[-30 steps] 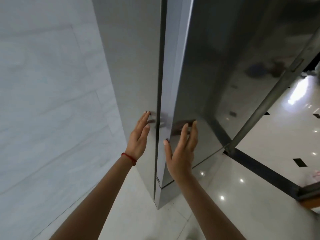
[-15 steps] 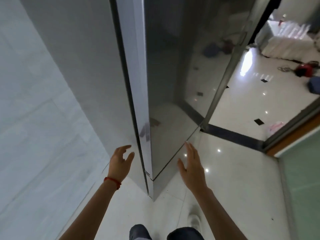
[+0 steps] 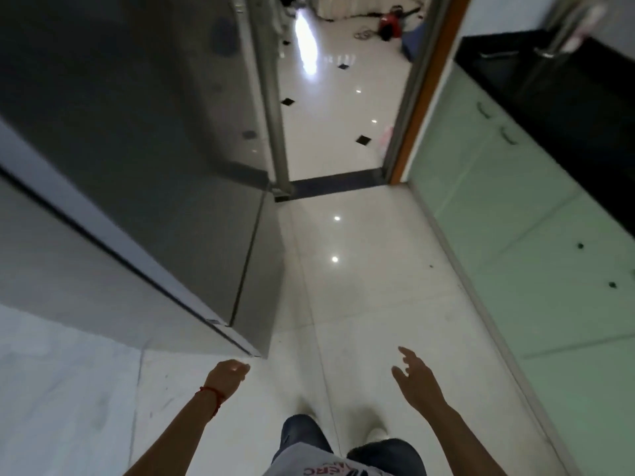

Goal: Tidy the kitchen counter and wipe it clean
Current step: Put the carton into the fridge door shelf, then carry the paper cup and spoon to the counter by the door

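Beside the fridge (image 3: 144,187) corner, both empty hands hover over floor (image 3: 360,304)

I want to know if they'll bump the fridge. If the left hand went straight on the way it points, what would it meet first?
Probably the fridge's lower corner: the left hand points up at it from just below. Depth is unclear, so it might pass beside it.

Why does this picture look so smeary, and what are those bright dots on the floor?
Head view: motion blur smears the grey fridge and both hands; ceiling lights glare as bright spots on the glossy floor; the wide lens bends the doorway edges.
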